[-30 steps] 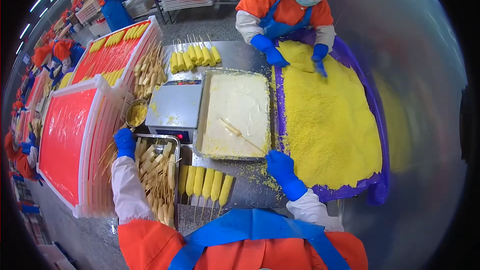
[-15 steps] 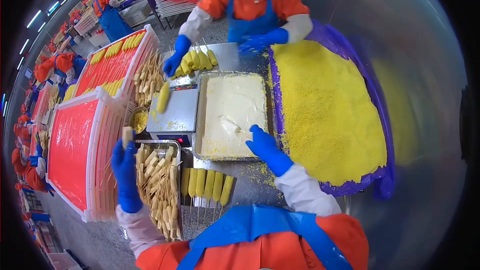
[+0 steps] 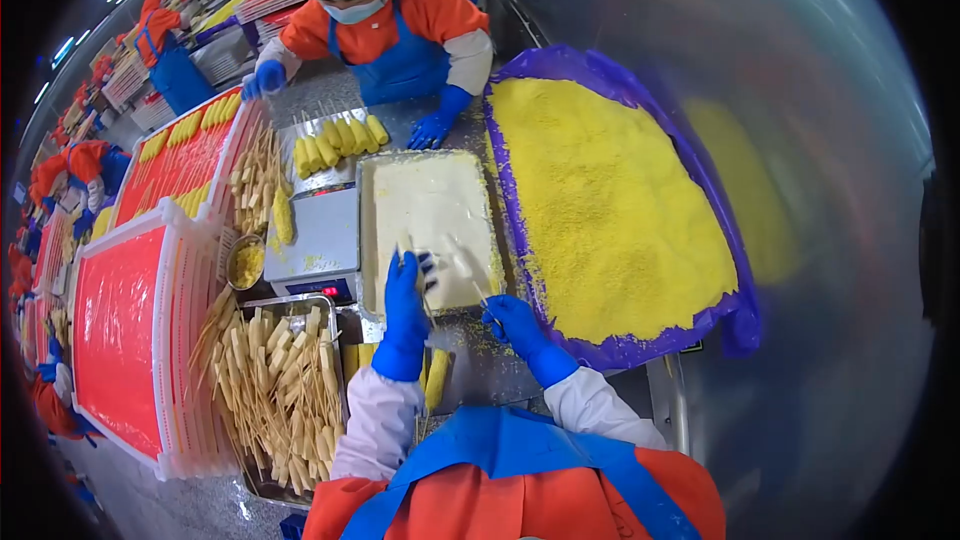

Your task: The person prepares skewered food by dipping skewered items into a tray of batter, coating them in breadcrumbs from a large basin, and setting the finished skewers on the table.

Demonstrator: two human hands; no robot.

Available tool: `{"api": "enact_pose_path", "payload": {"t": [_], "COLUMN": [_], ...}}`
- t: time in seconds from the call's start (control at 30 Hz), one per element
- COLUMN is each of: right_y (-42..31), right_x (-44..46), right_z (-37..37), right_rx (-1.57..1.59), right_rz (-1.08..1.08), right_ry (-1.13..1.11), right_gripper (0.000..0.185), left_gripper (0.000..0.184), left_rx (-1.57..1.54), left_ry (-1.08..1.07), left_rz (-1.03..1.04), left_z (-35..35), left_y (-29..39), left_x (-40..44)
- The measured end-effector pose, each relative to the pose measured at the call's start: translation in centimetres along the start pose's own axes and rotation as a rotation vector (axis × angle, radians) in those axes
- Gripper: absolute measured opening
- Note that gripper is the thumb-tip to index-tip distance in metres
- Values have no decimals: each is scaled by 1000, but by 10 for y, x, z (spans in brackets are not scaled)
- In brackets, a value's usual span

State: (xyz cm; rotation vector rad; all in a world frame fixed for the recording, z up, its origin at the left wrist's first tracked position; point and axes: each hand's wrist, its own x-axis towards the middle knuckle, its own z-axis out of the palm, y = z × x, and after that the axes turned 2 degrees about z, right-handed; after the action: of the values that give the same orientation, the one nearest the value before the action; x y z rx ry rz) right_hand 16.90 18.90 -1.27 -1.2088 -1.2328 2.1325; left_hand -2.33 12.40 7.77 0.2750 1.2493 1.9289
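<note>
My left hand (image 3: 405,310), in a blue glove, is over the left part of a metal tray (image 3: 366,210) of pale, creamy batter (image 3: 425,195). Its fingers point away from me and look closed; a thin stick seems to run beside them, but what they grip is unclear. At the tray's near right corner, my right hand (image 3: 518,328) pinches a thin stick (image 3: 480,288) that slants into the batter. Streaks mark the batter around it. Below my left hand, partly hidden, lie yellow crumb-coated skewers (image 3: 437,378).
Plain skewers (image 3: 280,370) fill a metal tray at left, near a scale (image 3: 315,230) and a crumb bowl (image 3: 246,263). Yellow crumbs (image 3: 610,210) lie on purple sheeting at right. Stacked white trays (image 3: 165,340) stand far left. A co-worker (image 3: 400,40) faces me across the table.
My left hand has moved right from the plain skewers to above the batter; the pale block it held no longer shows clearly. My right hand is slightly lower. The co-worker's hands have shifted; the view has turned.
</note>
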Motion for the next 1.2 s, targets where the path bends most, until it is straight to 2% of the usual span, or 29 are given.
{"api": "enact_pose_path", "payload": {"t": [0.03, 0.07, 0.13, 0.17, 0.2, 0.23, 0.27, 0.3, 0.33, 0.4, 0.43, 0.47, 0.53, 0.6, 0.63, 0.7, 0.73, 0.8, 0.87, 0.93, 0.97, 1.0, 1.03, 1.07, 1.1, 1.13, 1.2], "right_y": [1, 0, -7, -9, -13, -24, -40, -60, -75, -86, -89, -93, -64, -46, -35, -16, -31, -72, -59, -43, -44, -44, -41, -40, -45, -52, -58], "right_x": [-3, -2, 2, 3, 3, -3, -16, -32, -47, -77, -94, -111, -127, -150, -144, -134, -137, -146, -152, -160, -155, -149, -145, -142, -137, -132, -127], "right_z": [-1, -5, -16, -23, -32, -36, -41, -47, -56, -96, -125, -156, -247, -342, -371, -422, -425, -398, -406, -410, -414, -417, -418, -419, -419, -419, -418], "right_rx": [3, -7, -15, -43, -76, -10, -7, 50, 110, 108, -37, -186, -637, -1121, -1117, -1078, -1074, -1046, -973, -1132, -1132, -1104, -1067, -1054, -1052, -1051, -1080], "right_rz": [0, -61, -128, -212, -299, -265, -280, -205, -127, -147, -244, -339, -760, -762, -760, -442, -439, -547, -466, -390, -395, -290, -179, -169, -129, -94, -52], "right_ry": [16, 77, 159, 168, 177, 183, 217, 172, 122, 128, 182, 234, 508, 631, 638, 714, 709, 729, 680, 515, 524, 532, 533, 529, 547, 566, 536], "right_gripper": [22, 22, 22, 22, 23, 21, 21, 21, 22, 23, 21, 19, 15, 13, 13, 13, 13, 16, 19, 20, 20, 20, 21, 21, 21, 22, 26], "left_gripper": [59, 59, 65, 58, 51, 40, 36, 33, 33, 28, 28, 30, 32, 36, 39, 46, 51, 60, 64, 60, 57, 57, 54, 51, 46, 46, 48], "left_rx": [197, 194, 422, 328, 396, 324, 320, 318, 317, 601, 602, 595, 577, 641, 699, 820, 879, 1205, 1375, 1474, 1572, 1568, 1596, 1619, 1567, 1582, 1543], "left_ry": [82, 67, -39, -117, -155, -216, -402, -591, -627, -576, -591, -544, -492, -582, -659, -803, -866, -819, -731, -712, -678, -682, -813, -942, -980, -988, -1156], "left_rz": [92, 84, 417, 333, 263, 247, 43, -165, -176, -90, -91, -54, -24, 193, 318, 553, 666, 814, 941, 1022, 1104, 1110, 928, 732, 623, 613, 464], "left_z": [-6, -6, -11, -7, -24, -45, -62, -76, -89, -93, -83, -49, 9, 59, 96, 179, 221, 298, 353, 381, 393, 397, 392, 383, 376, 369, 342], "left_y": [-16, -22, -39, -36, -61, -95, -111, -122, -143, -171, -172, -144, -138, -153, -158, -175, -190, -222, -264, -292, -297, -303, -310, -315, -314, -311, -309], "left_x": [10, 4, -33, -68, -87, -109, -125, -133, -133, -133, -133, -133, -127, -117, -113, -98, -84, -57, -22, 0, 6, 8, 6, 2, -5, -12, -29]}}
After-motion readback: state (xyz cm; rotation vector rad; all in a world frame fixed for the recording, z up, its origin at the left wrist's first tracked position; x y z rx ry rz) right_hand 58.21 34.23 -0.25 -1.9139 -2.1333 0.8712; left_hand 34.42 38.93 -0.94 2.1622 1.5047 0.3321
